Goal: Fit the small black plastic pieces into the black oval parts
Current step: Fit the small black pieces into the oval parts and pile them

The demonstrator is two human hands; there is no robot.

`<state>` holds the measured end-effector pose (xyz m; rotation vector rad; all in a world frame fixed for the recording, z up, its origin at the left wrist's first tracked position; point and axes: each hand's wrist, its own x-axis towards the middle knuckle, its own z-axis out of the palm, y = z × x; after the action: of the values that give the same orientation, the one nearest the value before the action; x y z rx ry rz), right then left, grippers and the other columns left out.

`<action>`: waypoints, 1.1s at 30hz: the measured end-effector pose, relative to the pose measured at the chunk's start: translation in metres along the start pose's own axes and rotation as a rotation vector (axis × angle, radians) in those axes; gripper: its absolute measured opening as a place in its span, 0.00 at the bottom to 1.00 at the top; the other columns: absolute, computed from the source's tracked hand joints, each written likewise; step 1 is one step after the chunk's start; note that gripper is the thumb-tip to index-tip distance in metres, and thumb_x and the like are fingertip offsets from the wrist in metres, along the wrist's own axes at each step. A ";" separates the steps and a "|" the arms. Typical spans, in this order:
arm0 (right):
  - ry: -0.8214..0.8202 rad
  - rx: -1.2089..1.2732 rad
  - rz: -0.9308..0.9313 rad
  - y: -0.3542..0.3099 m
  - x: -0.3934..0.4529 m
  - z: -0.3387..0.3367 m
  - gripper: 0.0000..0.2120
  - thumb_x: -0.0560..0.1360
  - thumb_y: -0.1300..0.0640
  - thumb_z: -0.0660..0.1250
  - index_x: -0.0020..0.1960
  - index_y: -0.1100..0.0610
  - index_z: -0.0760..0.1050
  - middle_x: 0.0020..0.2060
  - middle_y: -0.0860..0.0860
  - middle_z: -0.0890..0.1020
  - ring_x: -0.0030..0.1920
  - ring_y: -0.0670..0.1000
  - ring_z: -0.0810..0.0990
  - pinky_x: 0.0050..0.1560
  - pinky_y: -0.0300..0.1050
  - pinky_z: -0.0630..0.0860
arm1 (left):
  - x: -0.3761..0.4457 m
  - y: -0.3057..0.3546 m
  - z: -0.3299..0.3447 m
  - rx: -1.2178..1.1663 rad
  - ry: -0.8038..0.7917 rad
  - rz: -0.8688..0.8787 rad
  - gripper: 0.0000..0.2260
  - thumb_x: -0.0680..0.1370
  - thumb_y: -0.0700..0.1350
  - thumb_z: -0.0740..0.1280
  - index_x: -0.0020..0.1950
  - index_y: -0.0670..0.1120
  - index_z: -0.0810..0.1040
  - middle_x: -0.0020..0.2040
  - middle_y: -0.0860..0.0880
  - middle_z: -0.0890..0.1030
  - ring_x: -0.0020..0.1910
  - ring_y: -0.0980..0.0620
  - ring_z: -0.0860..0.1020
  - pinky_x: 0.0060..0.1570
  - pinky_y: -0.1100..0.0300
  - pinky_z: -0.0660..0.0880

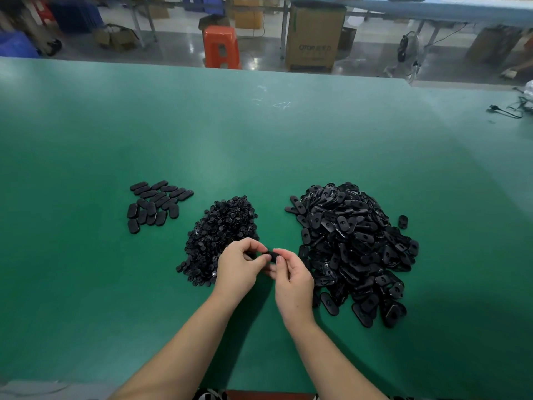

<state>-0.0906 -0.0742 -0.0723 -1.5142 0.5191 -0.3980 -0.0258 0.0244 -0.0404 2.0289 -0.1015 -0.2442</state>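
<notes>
Beyond the green table [202, 125], an orange stool [221, 47] and cardboard box [314, 36] stand on grey floor [173, 50].

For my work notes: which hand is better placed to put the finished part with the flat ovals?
Probably the left hand: the flat ovals lie on its side, far-left of the table.

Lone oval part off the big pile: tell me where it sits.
The lone oval part lies on the green table, just right of the big oval pile's upper edge.

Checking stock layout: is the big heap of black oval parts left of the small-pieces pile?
No, the heap of black oval parts lies right of the small-pieces pile.
</notes>
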 end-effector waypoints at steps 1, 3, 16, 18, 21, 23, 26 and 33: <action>0.000 0.010 0.004 0.000 0.000 0.000 0.13 0.84 0.64 0.61 0.52 0.48 0.79 0.46 0.49 0.87 0.49 0.46 0.87 0.52 0.41 0.82 | 0.000 -0.001 0.001 -0.013 0.004 -0.004 0.06 0.73 0.42 0.77 0.41 0.52 0.83 0.28 0.58 0.76 0.26 0.60 0.69 0.29 0.68 0.65; 0.004 0.011 0.000 0.001 0.000 0.000 0.13 0.84 0.63 0.61 0.53 0.48 0.79 0.47 0.49 0.87 0.50 0.46 0.87 0.54 0.43 0.82 | -0.002 -0.001 0.002 -0.028 0.011 -0.007 0.06 0.73 0.42 0.77 0.40 0.52 0.84 0.29 0.56 0.78 0.27 0.60 0.69 0.31 0.64 0.67; 0.006 0.015 0.017 -0.001 0.001 -0.002 0.12 0.82 0.64 0.64 0.52 0.47 0.80 0.48 0.48 0.87 0.53 0.47 0.86 0.59 0.49 0.81 | -0.009 -0.002 0.010 -0.062 0.013 -0.007 0.05 0.76 0.42 0.74 0.43 0.51 0.84 0.37 0.54 0.84 0.37 0.49 0.81 0.43 0.53 0.80; 0.000 0.019 0.027 -0.002 0.002 -0.003 0.12 0.82 0.64 0.65 0.52 0.48 0.80 0.49 0.50 0.87 0.54 0.47 0.86 0.60 0.51 0.81 | -0.010 -0.003 0.010 -0.080 0.002 0.014 0.05 0.76 0.41 0.74 0.44 0.51 0.83 0.37 0.55 0.83 0.35 0.52 0.77 0.39 0.56 0.76; 0.000 -0.012 0.023 -0.001 0.003 -0.003 0.12 0.82 0.64 0.64 0.52 0.47 0.79 0.48 0.49 0.86 0.50 0.46 0.86 0.58 0.52 0.82 | -0.013 -0.004 0.010 -0.215 -0.031 -0.004 0.08 0.76 0.39 0.74 0.50 0.50 0.81 0.41 0.52 0.80 0.37 0.55 0.76 0.40 0.61 0.76; 0.008 -0.046 0.014 0.000 0.003 -0.003 0.12 0.82 0.63 0.64 0.51 0.46 0.79 0.47 0.48 0.86 0.49 0.45 0.86 0.57 0.53 0.82 | -0.013 -0.006 0.010 -0.273 -0.047 -0.030 0.10 0.76 0.39 0.74 0.54 0.51 0.80 0.42 0.50 0.79 0.38 0.55 0.76 0.40 0.61 0.75; 0.021 -0.100 0.000 0.001 0.004 -0.001 0.13 0.83 0.63 0.63 0.51 0.45 0.77 0.48 0.48 0.86 0.49 0.46 0.86 0.57 0.55 0.82 | -0.012 -0.007 0.012 -0.299 -0.081 -0.047 0.08 0.77 0.39 0.74 0.51 0.50 0.84 0.40 0.49 0.81 0.37 0.54 0.77 0.36 0.62 0.74; 0.046 -0.177 -0.013 0.000 0.004 0.000 0.12 0.83 0.61 0.62 0.53 0.44 0.76 0.48 0.49 0.85 0.48 0.53 0.85 0.55 0.58 0.81 | -0.017 -0.010 0.018 -0.542 -0.131 -0.180 0.05 0.79 0.37 0.70 0.51 0.44 0.84 0.38 0.44 0.85 0.31 0.56 0.79 0.25 0.64 0.69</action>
<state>-0.0876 -0.0761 -0.0725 -1.6828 0.5930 -0.4062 -0.0462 0.0162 -0.0552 1.4813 0.0621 -0.4653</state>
